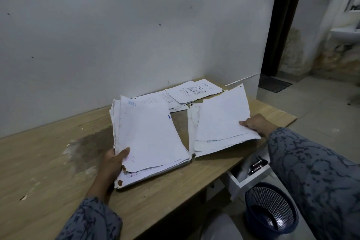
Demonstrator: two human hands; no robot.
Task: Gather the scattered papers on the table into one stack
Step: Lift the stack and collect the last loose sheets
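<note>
A thick pile of white papers (pixel 150 138) lies on the wooden table (pixel 48 161), and my left hand (pixel 114 161) grips its near left corner with the thumb on top. A thinner bundle of sheets (pixel 220 121) is lifted at an angle to the right, and my right hand (pixel 255 123) pinches its right edge. Below that bundle more sheets (pixel 196 148) lie flat on the table. Several printed and handwritten loose papers (pixel 192 91) lie spread at the back by the wall.
A dark stain (pixel 91 146) marks the tabletop left of the piles. An open white drawer (pixel 251 171) sticks out under the table's right end. A dark mesh bin (pixel 270 210) stands on the floor below it. A doorway (pixel 280 45) opens at the right.
</note>
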